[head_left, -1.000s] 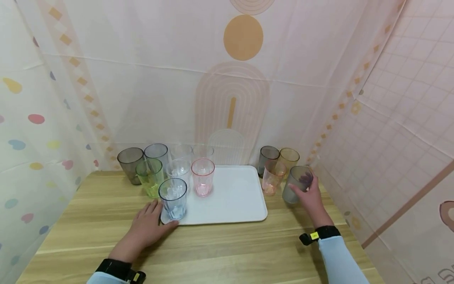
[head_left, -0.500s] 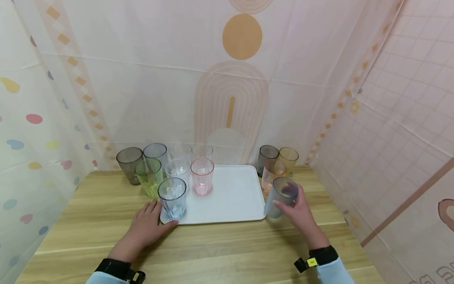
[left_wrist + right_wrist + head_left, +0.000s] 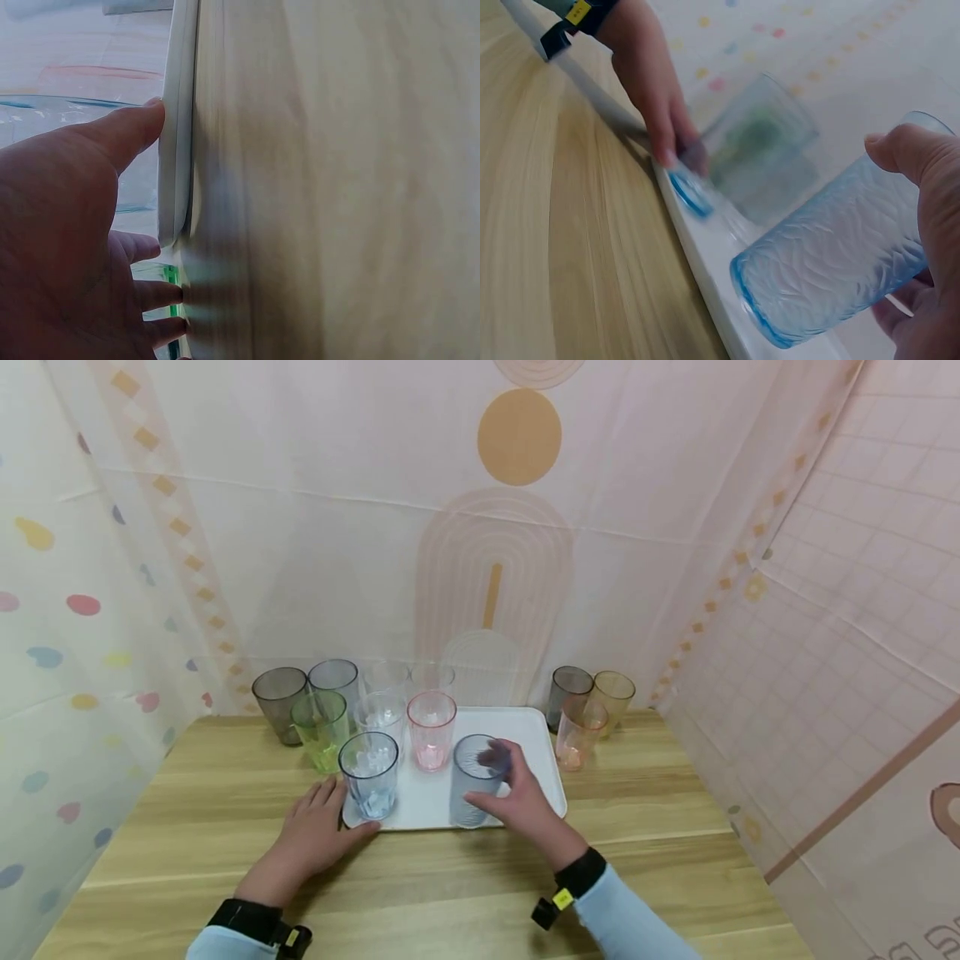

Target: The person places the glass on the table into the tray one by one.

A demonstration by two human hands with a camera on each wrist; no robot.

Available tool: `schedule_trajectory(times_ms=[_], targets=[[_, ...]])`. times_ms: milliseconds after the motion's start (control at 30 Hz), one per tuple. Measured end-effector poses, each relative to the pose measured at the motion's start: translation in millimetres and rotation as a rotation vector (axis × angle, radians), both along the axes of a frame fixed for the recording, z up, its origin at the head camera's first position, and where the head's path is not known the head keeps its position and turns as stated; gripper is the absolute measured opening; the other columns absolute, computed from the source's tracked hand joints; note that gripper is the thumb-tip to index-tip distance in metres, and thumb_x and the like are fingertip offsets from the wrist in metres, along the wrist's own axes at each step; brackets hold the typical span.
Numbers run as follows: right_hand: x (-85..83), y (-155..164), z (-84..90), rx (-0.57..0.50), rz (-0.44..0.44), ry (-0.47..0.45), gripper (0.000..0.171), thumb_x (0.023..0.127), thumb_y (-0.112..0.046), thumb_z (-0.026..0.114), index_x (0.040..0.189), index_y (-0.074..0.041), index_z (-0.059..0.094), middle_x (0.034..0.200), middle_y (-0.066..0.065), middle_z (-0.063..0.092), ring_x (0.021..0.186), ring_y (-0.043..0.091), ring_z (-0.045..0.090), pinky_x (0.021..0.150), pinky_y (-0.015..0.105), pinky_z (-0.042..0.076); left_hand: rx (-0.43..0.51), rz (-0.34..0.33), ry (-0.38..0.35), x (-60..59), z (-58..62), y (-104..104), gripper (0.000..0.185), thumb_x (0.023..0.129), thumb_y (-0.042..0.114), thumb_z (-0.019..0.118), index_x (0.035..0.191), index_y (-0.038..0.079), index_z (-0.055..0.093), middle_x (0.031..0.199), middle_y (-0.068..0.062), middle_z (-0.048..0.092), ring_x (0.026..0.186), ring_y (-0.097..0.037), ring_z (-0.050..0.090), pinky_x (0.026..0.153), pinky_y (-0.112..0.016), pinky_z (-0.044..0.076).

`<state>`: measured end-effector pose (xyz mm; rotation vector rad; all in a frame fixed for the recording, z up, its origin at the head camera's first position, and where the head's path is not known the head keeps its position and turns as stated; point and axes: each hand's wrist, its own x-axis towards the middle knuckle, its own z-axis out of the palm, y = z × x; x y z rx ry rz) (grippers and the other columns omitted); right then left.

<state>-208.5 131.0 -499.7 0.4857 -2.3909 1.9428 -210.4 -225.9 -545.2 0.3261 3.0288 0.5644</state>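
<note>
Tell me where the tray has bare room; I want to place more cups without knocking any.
The tray's back right is bare, between the pink cup and its right rim, behind the blue-grey cup that the right hand holds. Its left side is crowded: the blue cup stands by the left hand, with clear cups behind.

A white tray (image 3: pixel 525 727) is carried by the wooden counter (image 3: pixel 450 893); tinted cups are grouped directly on the counter at both back corners, beside the tray.
</note>
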Motion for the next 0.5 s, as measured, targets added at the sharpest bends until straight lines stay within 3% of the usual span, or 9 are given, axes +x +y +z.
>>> schedule_trajectory(times_ms=[233, 367, 500], targets=[[-14.8, -46.3, 1.7, 0.022, 0.074, 0.025, 0.085, 0.094, -0.017, 0.091, 0.161, -0.015, 0.040, 0.154, 0.010, 0.059, 0.144, 0.028, 0.055, 0.120, 0.053, 0.044, -0.001, -0.003, 0.000, 0.4, 1.9, 0.7, 0.113, 0.097, 0.077, 0.069, 0.160, -0.013, 0.042, 0.167, -0.045, 0.032, 0.152, -0.068, 0.030, 0.119, -0.084, 0.027], [-21.2, -57.9, 3.3, 0.039, 0.082, 0.039, 0.084, 0.093, -0.021, 0.092, 0.160, -0.023, 0.042, 0.152, 0.002, 0.060, 0.141, 0.023, 0.056, 0.116, 0.050, 0.047, 0.002, -0.003, 0.009, 0.5, 1.2, 0.4, 0.113, 0.097, 0.077, 0.068, 0.161, -0.012, 0.043, 0.167, -0.044, 0.032, 0.152, -0.068, 0.030, 0.119, -0.084, 0.027], [-25.4, -64.0, 1.9, 0.040, 0.067, 0.052, 0.084, 0.092, -0.021, 0.094, 0.160, -0.022, 0.044, 0.151, 0.001, 0.059, 0.138, 0.021, 0.056, 0.115, 0.047, 0.049, 0.009, -0.003, 0.010, 1.0, 1.5, -0.2, 0.112, 0.097, 0.077, 0.068, 0.161, -0.012, 0.043, 0.167, -0.044, 0.031, 0.152, -0.068, 0.029, 0.120, -0.084, 0.026]])
